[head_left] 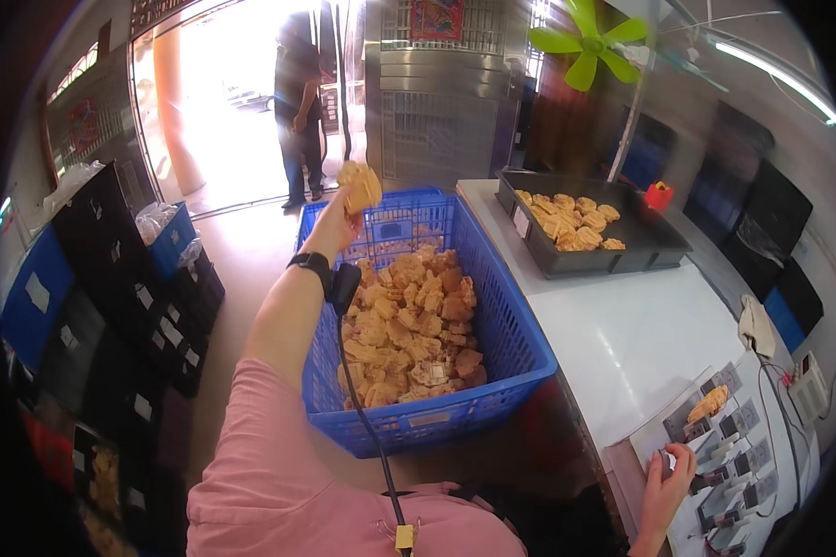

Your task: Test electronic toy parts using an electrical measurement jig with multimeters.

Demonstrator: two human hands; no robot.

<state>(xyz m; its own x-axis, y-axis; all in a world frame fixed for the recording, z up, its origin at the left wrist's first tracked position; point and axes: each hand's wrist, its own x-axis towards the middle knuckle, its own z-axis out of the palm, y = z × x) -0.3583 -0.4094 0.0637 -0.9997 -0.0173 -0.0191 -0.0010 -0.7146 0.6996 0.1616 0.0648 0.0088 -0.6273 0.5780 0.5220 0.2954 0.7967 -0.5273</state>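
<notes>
Left hand [344, 221]: gripping one tan piece [360, 186], fingers bent, near the far end of one blue crate [508, 320].
Right hand [671, 475]: half curling at one grey block [666, 460]; holding or merely touching, I cannot tell.
Black tray [618, 261]: containing over ten more.

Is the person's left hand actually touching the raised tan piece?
Touching. The head view shows it: the left hand grips the lower end of the tan piece, with no gap visible between them.
</notes>
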